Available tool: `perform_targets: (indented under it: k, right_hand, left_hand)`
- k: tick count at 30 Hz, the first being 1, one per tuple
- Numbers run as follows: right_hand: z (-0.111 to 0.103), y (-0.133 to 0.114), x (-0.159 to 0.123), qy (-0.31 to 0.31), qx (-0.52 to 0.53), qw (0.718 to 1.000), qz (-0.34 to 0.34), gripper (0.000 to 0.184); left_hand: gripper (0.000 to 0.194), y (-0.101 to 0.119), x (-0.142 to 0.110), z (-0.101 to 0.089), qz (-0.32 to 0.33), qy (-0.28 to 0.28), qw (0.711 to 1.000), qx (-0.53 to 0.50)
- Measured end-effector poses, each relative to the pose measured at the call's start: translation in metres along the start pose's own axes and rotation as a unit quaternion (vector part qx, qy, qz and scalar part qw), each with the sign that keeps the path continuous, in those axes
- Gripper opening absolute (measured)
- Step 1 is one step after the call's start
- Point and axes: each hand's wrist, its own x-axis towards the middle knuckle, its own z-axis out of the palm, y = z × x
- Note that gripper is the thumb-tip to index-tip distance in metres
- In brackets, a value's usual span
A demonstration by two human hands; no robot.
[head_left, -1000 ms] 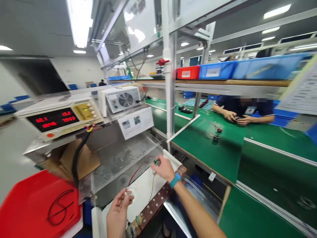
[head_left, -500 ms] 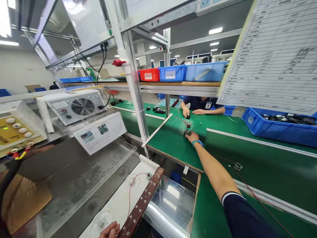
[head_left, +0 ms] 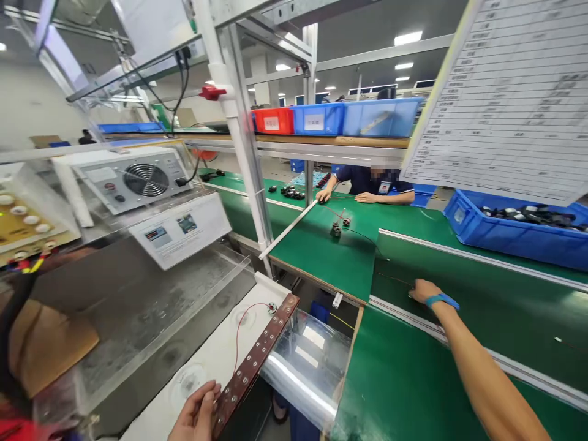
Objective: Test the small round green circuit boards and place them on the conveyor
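Observation:
My right hand, with a blue wristband, lies on the green conveyor belt. Its fingers are closed around the end of a thin black wire. The wire runs back toward small black parts on the green mat. My left hand sits at the bottom edge with loose fingers, holding nothing. It touches a brown riveted strip beside a white board. A small round part with a red wire lies on that board.
A test unit with a fan and a yellow-faced meter stand at left, behind a clear acrylic tray. A blue bin of parts sits at right. Another person's hands rest across the mat. A white post rises centrally.
My right hand has drawn back from the small parts on the far mat to the nearer conveyor belt. My left hand has come further into view by the brown strip.

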Motion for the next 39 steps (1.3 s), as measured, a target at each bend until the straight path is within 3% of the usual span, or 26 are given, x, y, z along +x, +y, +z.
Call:
perform_targets:
  k: [4,7,9,10,12,14,15,16,18,20,21,24,27,29,31,34,39]
  right_hand:
    - [-0.027,-0.018,-0.043,0.125,-0.027,0.99,-0.059,0.026]
    - [-0.063,-0.064,-0.095,0.242,0.021,0.941,-0.234,0.026]
    - [-0.086,-0.107,-0.141,0.268,0.098,0.865,-0.412,0.031]
    - [-0.096,-0.131,-0.168,0.248,0.134,0.815,-0.506,0.033]
    - [-0.106,-0.184,-0.223,0.147,0.151,0.707,-0.675,0.032]
    - [-0.102,-0.243,-0.273,0.045,0.129,0.609,-0.782,0.028]
    - [-0.093,-0.273,-0.293,0.011,0.124,0.573,-0.81,0.025]
    - [-0.079,-0.304,-0.309,-0.007,0.123,0.557,-0.822,0.022]
    - [-0.041,-0.365,-0.331,-0.013,0.104,0.571,-0.814,0.02]
    - [0.006,-0.419,-0.344,-0.007,0.057,0.635,-0.77,0.023]
    - [0.029,-0.441,-0.348,-0.011,0.031,0.661,-0.75,0.026]
    - [0.088,-0.485,-0.358,-0.029,-0.013,0.712,-0.701,0.032]
    - [0.12,-0.501,-0.364,-0.033,-0.009,0.744,-0.668,0.036]
    - [0.129,-0.503,-0.366,-0.034,-0.009,0.758,-0.652,0.037]
    - [0.132,-0.504,-0.367,-0.034,-0.015,0.768,-0.639,0.04]
    - [0.135,-0.505,-0.367,-0.032,-0.028,0.78,-0.625,0.046]
    - [0.138,-0.503,-0.361,-0.044,-0.04,0.779,-0.624,0.055]
  left_hand:
    - [0.057,0.019,-0.029,0.014,0.09,0.038,0.995,-0.009]
    - [0.044,0.047,-0.065,0.022,0.195,0.08,0.977,0.041]
    - [0.041,0.07,-0.09,0.028,0.339,0.131,0.928,0.086]
    - [0.046,0.082,-0.1,0.03,0.415,0.145,0.89,0.12]
    - [0.061,0.1,-0.115,0.03,0.51,0.17,0.816,0.213]
    - [0.063,0.109,-0.119,0.021,0.518,0.178,0.775,0.315]
    - [0.056,0.108,-0.118,0.012,0.485,0.172,0.778,0.36]
    - [0.047,0.106,-0.114,0.0,0.428,0.158,0.794,0.402]
    - [0.038,0.094,-0.105,-0.03,0.256,0.118,0.838,0.468]
    - [0.039,0.076,-0.098,-0.065,0.076,0.086,0.851,0.512]
    - [0.039,0.065,-0.097,-0.083,0.02,0.076,0.845,0.529]
    - [0.039,0.027,-0.102,-0.127,-0.069,0.051,0.844,0.529]
    - [0.033,-0.015,-0.111,-0.149,-0.057,0.013,0.906,0.419]
    - [0.031,-0.04,-0.115,-0.148,-0.043,-0.011,0.969,0.244]
    - [0.04,-0.054,-0.119,-0.137,-0.07,-0.016,0.997,0.031]
    - [0.061,-0.053,-0.123,-0.112,-0.115,-0.02,0.97,-0.213]
    - [0.053,-0.018,-0.132,-0.081,-0.139,-0.085,0.912,-0.377]
